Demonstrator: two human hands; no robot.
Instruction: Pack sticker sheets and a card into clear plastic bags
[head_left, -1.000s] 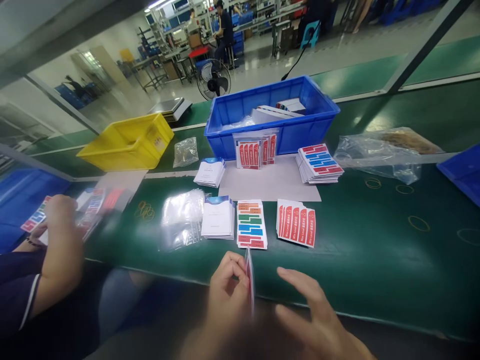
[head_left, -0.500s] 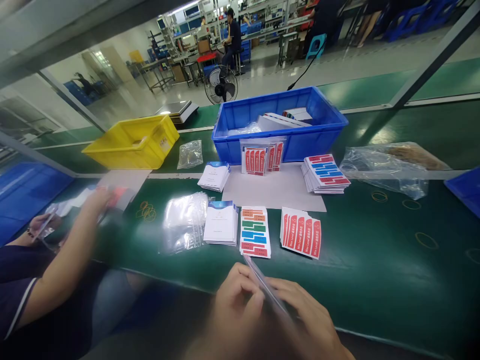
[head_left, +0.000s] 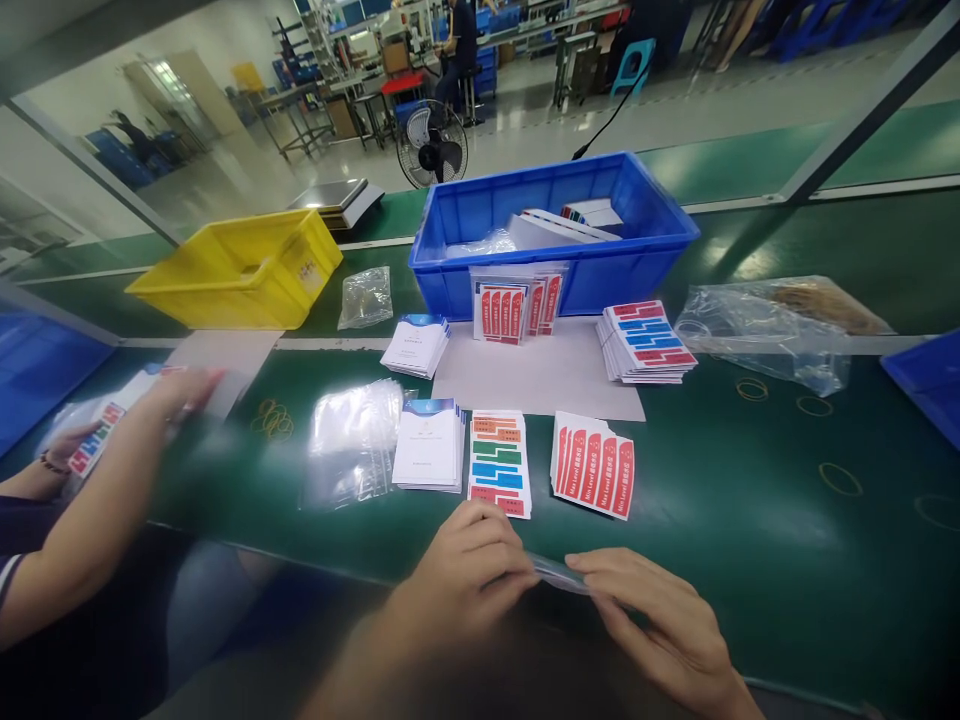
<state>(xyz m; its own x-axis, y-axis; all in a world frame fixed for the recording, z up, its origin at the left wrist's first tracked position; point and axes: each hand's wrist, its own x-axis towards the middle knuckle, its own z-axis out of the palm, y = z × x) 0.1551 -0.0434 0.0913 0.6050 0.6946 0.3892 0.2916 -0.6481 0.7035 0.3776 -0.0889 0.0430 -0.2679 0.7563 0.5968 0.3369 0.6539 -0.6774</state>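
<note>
A clear plastic bag is stretched between my hands at the table's near edge, seen almost edge-on; I cannot tell what is inside. My left hand pinches its left end, and my right hand grips its right end between thumb and fingers. Just beyond lie a stack of multicoloured label sheets and a fanned stack of red label sheets. Left of those are a pile of white booklets with blue tops and a heap of clear bags.
Behind stand a blue bin with filled bags leaning on its front, and a yellow bin. More label sheets and a bag of rubber bands lie at right. A co-worker's arm reaches over the table at left.
The bag has turned from slanting upright to nearly level. My hands have moved apart, the right one further right. The co-worker's hand at left now holds a coloured label sheet in view.
</note>
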